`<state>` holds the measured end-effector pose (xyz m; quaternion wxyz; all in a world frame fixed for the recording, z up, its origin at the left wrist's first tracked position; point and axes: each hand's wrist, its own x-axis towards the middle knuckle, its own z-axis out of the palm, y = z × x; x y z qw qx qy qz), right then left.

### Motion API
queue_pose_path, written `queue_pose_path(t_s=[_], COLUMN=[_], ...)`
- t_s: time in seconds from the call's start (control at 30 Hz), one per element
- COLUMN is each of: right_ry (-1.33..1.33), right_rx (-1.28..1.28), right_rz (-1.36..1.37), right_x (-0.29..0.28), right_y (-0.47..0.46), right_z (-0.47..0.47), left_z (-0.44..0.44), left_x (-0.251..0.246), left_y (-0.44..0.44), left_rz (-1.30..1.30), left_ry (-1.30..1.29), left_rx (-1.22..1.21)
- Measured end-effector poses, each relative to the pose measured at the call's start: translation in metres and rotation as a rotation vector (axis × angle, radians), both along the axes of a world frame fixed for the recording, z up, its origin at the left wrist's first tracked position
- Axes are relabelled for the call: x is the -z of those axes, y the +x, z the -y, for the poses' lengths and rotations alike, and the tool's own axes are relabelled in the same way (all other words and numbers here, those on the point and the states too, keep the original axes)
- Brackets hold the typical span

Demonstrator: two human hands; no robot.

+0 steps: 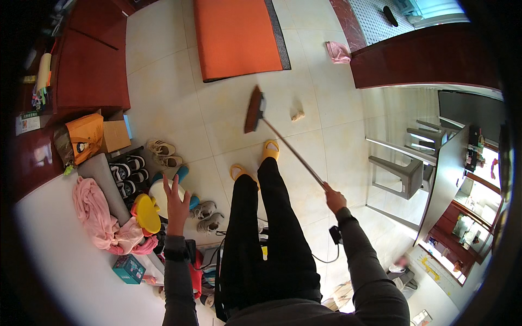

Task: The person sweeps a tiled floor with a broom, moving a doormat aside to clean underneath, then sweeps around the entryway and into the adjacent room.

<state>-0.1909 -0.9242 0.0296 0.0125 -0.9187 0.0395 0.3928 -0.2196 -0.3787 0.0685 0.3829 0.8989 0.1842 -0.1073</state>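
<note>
My right hand (336, 198) is closed around the upper end of a long broom handle (295, 153). The broom head (254, 109), with reddish-brown bristles, is over the tiled floor ahead of my feet and looks slightly blurred. Just right of it lies a small crumpled beige scrap (298, 116). My left hand (178, 205) is raised with fingers spread and holds nothing. Below it is a small stool (160, 194) with a pale round seat and blue legs. I wear yellow slippers (270, 150).
Ahead lies an orange mat (240, 38), with a pink cloth (338, 52) by the doorway. At left, shoes (161, 147) stand near a cardboard box (116, 135) and a grey bench (98, 171). At right are a table (442, 191) and grey plastic stools (401, 175). Someone sits behind at right.
</note>
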Motion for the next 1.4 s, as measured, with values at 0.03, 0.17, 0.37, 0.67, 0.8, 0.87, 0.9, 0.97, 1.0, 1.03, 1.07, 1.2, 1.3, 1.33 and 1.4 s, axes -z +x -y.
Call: queue_pose_path(t_s=[0.03, 0.17, 0.37, 0.67, 0.8, 0.87, 0.9, 0.97, 1.0, 1.03, 1.07, 1.2, 1.3, 1.33, 1.4], right_ry=[-0.047, -0.013, 0.298, 0.473, 0.256, 0.228, 0.179, 0.135, 0.119, 0.074, 0.058, 0.000, 0.075, 0.123, 0.156], right_rx=[0.019, 0.020, -0.087, -0.390, -0.460, -0.428, -0.372, -0.277, -0.227, -0.177, -0.124, 0.052, 0.132, 0.145, 0.180], right_rz=[0.007, 0.079, 0.120, -0.045, -0.034, 0.001, -0.033, -0.033, -0.011, 0.001, 0.006, 0.018, 0.080, 0.117, 0.159], right_x=[-0.008, -0.039, -0.048, 0.071, 0.083, 0.074, 0.069, 0.052, 0.042, 0.033, 0.024, -0.003, -0.019, -0.027, -0.036], right_y=[-0.010, -0.042, -0.055, -0.015, -0.003, -0.001, -0.001, -0.005, -0.009, -0.013, -0.019, -0.044, -0.060, -0.067, -0.077], right_z=[0.014, 0.043, 0.014, -0.169, -0.132, -0.078, -0.051, 0.003, 0.027, 0.048, 0.068, 0.130, 0.159, 0.164, 0.163], left_z=[0.001, 0.004, 0.010, 0.029, 0.037, 0.045, 0.050, 0.062, 0.069, 0.077, 0.085, 0.112, 0.130, 0.134, 0.144], left_x=[0.001, 0.006, 0.010, 0.008, 0.005, 0.005, 0.005, 0.005, 0.004, 0.003, 0.002, -0.001, -0.007, -0.010, -0.012], left_y=[0.001, 0.003, -0.011, -0.036, -0.043, -0.042, -0.040, -0.035, -0.032, -0.028, -0.024, -0.004, 0.014, 0.021, 0.040], left_rz=[-0.003, -0.019, -0.038, -0.088, -0.112, -0.128, -0.135, -0.122, -0.111, -0.093, -0.125, -0.100, -0.128, -0.123, -0.131], left_ry=[0.014, 0.013, 0.023, -0.045, -0.028, 0.024, -0.010, 0.005, -0.010, -0.039, -0.048, -0.022, 0.064, -0.014, 0.009], left_rx=[0.014, 0.024, 0.017, -0.051, -0.044, -0.006, -0.025, -0.001, 0.003, 0.004, -0.008, 0.081, 0.134, 0.142, 0.220])
